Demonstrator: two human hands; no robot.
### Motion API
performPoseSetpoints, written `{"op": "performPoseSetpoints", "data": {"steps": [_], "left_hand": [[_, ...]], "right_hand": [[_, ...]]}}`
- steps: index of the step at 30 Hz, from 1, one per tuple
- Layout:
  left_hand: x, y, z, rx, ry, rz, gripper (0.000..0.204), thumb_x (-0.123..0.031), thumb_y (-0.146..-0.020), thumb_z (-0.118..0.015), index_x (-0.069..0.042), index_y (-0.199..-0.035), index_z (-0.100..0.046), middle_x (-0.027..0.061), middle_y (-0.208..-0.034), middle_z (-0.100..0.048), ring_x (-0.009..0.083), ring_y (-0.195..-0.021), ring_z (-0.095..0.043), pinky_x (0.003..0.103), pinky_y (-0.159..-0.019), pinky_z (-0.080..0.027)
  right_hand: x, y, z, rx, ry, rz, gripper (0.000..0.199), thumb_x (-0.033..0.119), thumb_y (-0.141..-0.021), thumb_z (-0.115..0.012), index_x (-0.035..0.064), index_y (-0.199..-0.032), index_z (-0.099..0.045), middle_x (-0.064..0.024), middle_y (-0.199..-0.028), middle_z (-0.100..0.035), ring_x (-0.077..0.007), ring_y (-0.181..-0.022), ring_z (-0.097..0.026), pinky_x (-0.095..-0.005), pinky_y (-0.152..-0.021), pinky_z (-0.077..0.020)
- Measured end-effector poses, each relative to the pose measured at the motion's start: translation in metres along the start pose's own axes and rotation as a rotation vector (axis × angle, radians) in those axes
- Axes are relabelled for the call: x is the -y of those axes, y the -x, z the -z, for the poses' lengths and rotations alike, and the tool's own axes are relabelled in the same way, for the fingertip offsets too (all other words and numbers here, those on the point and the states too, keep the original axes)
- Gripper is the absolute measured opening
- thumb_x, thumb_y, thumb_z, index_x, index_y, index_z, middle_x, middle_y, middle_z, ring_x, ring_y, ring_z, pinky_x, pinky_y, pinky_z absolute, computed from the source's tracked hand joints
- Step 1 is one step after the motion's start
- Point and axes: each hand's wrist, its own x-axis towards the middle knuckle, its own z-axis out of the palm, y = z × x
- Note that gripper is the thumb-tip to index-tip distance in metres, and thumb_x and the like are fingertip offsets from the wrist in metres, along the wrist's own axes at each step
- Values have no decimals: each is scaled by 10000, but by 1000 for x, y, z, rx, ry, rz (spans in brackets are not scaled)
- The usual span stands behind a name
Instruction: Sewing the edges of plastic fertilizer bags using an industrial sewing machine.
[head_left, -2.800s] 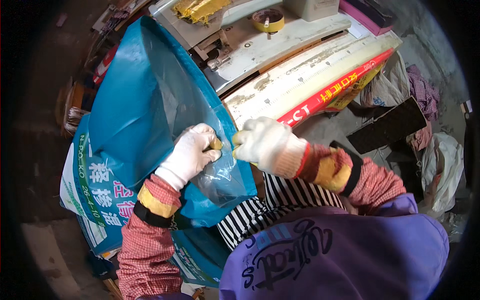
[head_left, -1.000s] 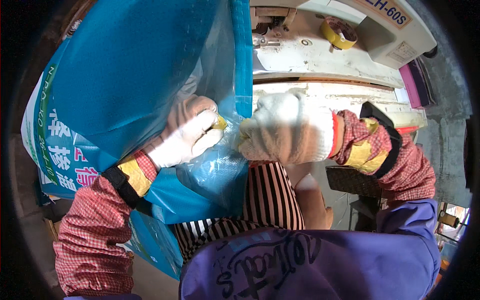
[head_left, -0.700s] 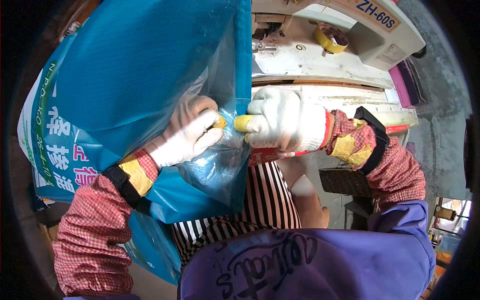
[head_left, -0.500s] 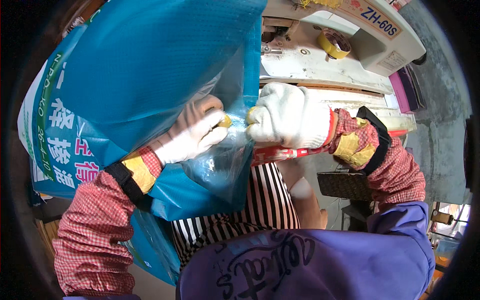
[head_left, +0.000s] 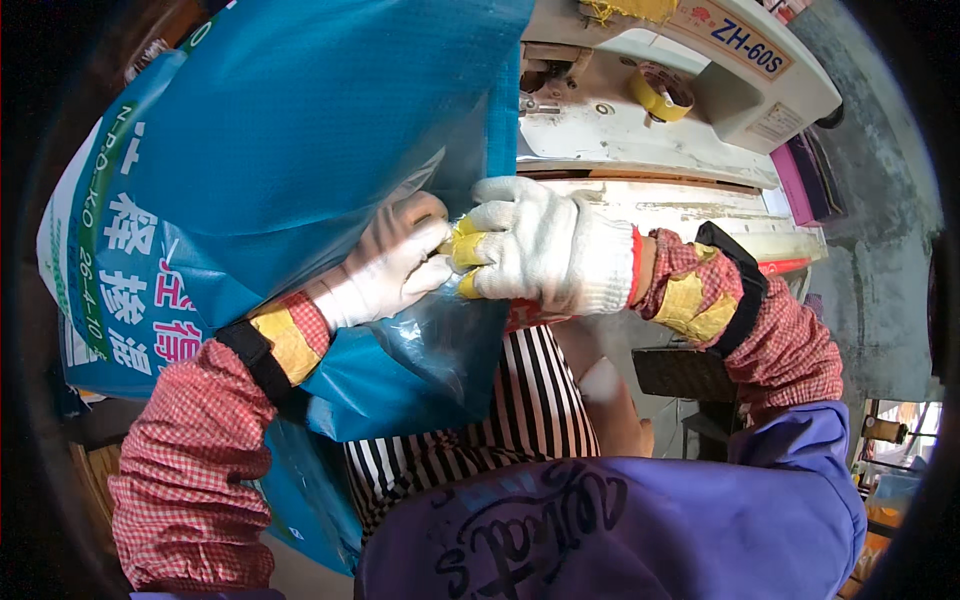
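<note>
The blue sack edge is pinched between both gloved hands' closed fingers, and could slip if tugged unevenly.

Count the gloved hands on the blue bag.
2. The left hand lies inside the clear liner of the blue bag; the right hand pinches the bag's edge beside it, in front of the sewing machine. None seem hidden.

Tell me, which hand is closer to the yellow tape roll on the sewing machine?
The right hand. It sits just below the sewing machine, under and a bit left of the yellow tape roll. The left hand is farther left, pressed against the blue sack.
</note>
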Motion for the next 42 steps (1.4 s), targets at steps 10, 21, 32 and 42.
{"op": "performPoseSetpoints", "data": {"steps": [10, 21, 32, 42], "left_hand": [[-8, -8, 9, -17, -2, -4, 174, -206, -730, -593, -47, -775, -539, 93, -878, -521, 287, -759, -513, 393, -676, -407], [-4, -3, 10, 48, 27, -8, 208, -228, -748, -603, -54, -832, -528, 107, -948, -494, 303, -874, -465, 427, -787, -350], [-8, -13, 7, -2, 65, -13, 140, -211, -741, -603, -91, -811, -585, 74, -886, -543, 286, -838, -511, 392, -736, -405], [-22, -17, 19, 44, 70, -108, 152, -179, -747, -590, -83, -853, -643, 67, -848, -590, 274, -763, -547, 385, -701, -423]], "right_hand": [[-8, 14, -26, -64, -592, -285, 64, 130, -661, -504, 106, -708, -467, -35, -734, -472, -190, -736, -518, -326, -794, -433], [1, -4, -13, -23, -94, -206, 118, 136, -691, -540, 45, -763, -565, -110, -735, -557, -323, -864, -556, -385, -840, -450], [43, 22, -45, -502, -925, -1387, 377, 195, -820, -578, 14, -1144, -512, -129, -910, -633, -188, -799, -606, -300, -672, -492], [55, 15, -73, -773, -1353, -1409, 283, 308, -880, -533, 54, -999, -569, -134, -781, -595, -249, -700, -579, -346, -610, -485]]}}
